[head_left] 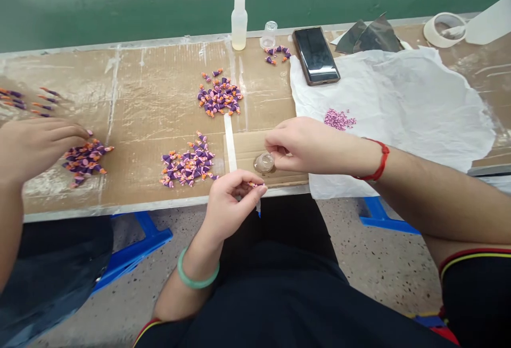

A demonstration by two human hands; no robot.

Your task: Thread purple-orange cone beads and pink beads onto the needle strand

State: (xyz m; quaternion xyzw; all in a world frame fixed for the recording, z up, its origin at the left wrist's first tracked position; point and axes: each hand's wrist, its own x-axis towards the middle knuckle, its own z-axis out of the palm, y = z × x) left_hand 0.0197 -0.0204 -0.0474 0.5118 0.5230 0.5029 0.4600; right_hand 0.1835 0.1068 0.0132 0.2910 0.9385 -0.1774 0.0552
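My left hand (233,204), with a green bangle on its wrist, pinches a tiny orange-and-purple piece (252,184) between thumb and fingertips. My right hand (303,146), with a red string at the wrist, reaches in from the right. Its fingertips grip the rim of a small clear round dish (264,163), which rests on a cardboard square (243,148). Just left of both hands lies a heap of purple-and-orange pieces (187,163), and another heap (219,95) lies farther back.
A co-worker's hand (40,146) touches a third heap (84,160) on the cardboard-covered bench (139,108) at left. Behind stand a glue bottle (239,18) and a phone (315,55). A white plastic sheet (399,103) holds pink grains (339,119). A tape roll (443,30) lies far right.
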